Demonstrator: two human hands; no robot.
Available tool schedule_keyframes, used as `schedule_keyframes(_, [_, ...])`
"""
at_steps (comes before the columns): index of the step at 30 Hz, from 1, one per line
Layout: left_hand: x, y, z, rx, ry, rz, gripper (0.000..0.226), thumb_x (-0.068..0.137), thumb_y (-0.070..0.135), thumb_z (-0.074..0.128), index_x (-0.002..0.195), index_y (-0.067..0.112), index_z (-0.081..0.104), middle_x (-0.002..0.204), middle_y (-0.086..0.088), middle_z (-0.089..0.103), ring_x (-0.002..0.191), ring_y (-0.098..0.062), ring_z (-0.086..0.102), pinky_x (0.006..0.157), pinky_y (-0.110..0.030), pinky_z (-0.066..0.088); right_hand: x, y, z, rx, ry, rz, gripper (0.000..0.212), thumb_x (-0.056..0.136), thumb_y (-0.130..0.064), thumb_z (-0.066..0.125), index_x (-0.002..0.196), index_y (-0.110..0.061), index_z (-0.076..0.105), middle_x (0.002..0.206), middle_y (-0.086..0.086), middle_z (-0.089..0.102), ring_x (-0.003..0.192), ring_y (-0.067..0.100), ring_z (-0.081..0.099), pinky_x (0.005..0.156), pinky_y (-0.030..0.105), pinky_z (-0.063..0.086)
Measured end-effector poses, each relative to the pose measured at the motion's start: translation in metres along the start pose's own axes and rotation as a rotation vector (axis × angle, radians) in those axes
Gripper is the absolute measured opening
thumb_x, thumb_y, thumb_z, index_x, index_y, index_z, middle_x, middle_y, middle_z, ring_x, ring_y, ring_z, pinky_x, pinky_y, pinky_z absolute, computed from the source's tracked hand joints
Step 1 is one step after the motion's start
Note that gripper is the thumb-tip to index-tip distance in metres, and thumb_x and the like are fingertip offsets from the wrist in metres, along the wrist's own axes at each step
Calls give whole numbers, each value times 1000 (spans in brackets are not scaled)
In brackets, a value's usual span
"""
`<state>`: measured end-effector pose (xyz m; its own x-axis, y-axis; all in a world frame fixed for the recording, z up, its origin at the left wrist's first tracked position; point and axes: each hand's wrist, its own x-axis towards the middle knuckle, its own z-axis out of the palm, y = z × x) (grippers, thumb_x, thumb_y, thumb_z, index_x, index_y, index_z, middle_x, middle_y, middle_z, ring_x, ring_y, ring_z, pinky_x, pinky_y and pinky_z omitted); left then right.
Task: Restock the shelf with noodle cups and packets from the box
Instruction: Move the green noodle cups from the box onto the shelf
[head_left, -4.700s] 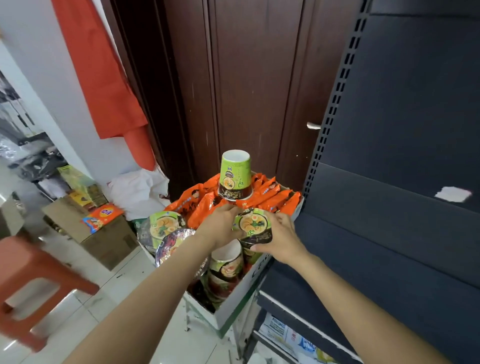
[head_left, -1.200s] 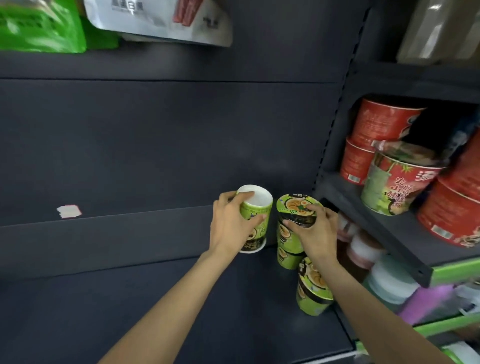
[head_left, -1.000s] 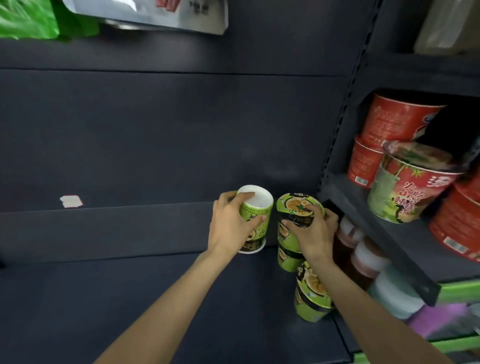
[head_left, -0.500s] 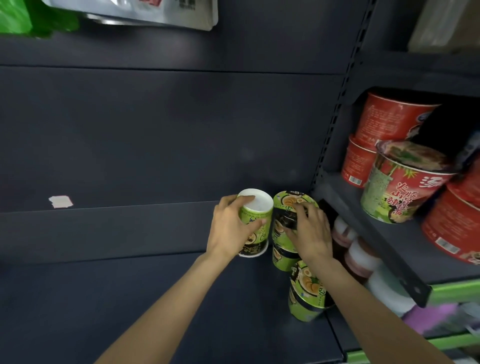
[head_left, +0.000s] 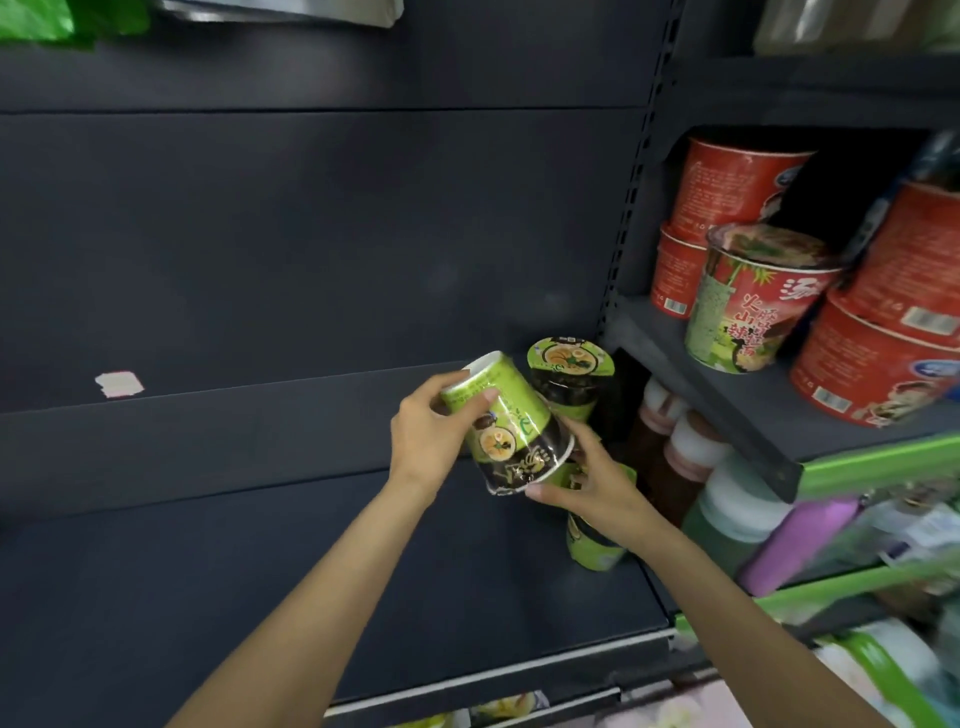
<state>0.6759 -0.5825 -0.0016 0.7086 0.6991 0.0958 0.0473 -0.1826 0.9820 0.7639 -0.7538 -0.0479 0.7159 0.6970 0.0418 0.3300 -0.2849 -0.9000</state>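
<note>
Both hands are on one green noodle cup (head_left: 501, 428), tilted with its lid end down-right, held over the dark shelf (head_left: 260, 561). Left hand (head_left: 428, 434) wraps the narrow base, right hand (head_left: 587, 486) curls under the lid rim. Another green cup (head_left: 570, 371) stands upright just behind, with red noodle bowls (head_left: 878, 364) on the neighbouring shelf to the right.

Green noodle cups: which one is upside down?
The cup held in both hands: tilted, white base up-left, wide rim down-right. The cup behind it shows its printed lid on top; the one lower right is mostly hidden.
</note>
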Motion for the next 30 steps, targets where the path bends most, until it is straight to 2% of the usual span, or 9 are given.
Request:
schedule_keyframes(3, [-3,-3,3,-175,-51,-156,31,69,44,78,93,27,70,94,-5,72,87,-19,70,75,-40,59,-12,3,0,113,20,-11,89,53,-57,83,127,-54,33,135,-12,46,126,8,46,107,41,40])
schedule_keyframes(7, [-11,-4,9,-299,-151,-351,30,85,36,66,101,10,62,97,-12,70,85,-23,70,70,-33,59,-23,-7,-8,147,136,-5,92,65,-32,84,134,-44,24,124,-17,46,122,6,46,106,36,40])
schedule_keyframes(11, [-18,-5,19,-250,-313,-436,27,88,39,62,99,14,62,99,-7,67,93,-21,66,79,-31,55,-32,-11,-16,185,295,12,98,63,-43,79,142,-35,21,135,-2,39,124,9,42,107,41,39])
schedule_keyframes(15, [-20,-7,30,-10,-321,-337,27,86,46,61,83,19,63,93,1,66,94,-13,60,87,-28,47,-38,-13,-22,105,350,-2,75,76,-35,73,139,-36,32,138,-3,35,125,8,40,110,38,35])
schedule_keyframes(19, [-23,-7,37,-34,-335,-264,33,88,42,60,114,25,48,117,-4,60,101,-17,61,80,-29,52,-43,-19,-28,-85,298,-10,88,76,-30,76,146,-31,23,134,-7,28,123,2,32,103,14,25])
schedule_keyframes(23, [-23,-10,37,226,-365,41,50,88,42,59,134,35,41,127,6,49,120,-10,43,101,-33,40,-42,-23,-31,-241,373,-41,89,67,-30,82,141,-32,34,132,-1,32,128,11,33,109,22,28])
schedule_keyframes(25, [-25,-4,39,205,-434,203,38,92,32,56,129,39,49,129,6,50,123,-8,44,105,-31,38,-42,-25,-30,-376,371,-43,88,65,-33,81,141,-32,36,131,-1,36,128,14,32,108,24,28])
schedule_keyframes(28, [-32,4,45,75,-582,186,25,91,28,59,113,39,64,120,7,63,112,-8,58,98,-39,49,-43,-26,-30,-478,373,-58,85,65,-38,79,140,-32,38,129,-3,39,126,15,32,107,28,30])
schedule_keyframes(30, [-32,2,48,79,-570,228,35,87,22,66,118,36,61,118,10,64,110,-5,59,99,-37,48,-45,-25,-33,-473,393,-77,79,65,-39,80,135,-31,45,131,-4,38,127,15,31,108,28,30])
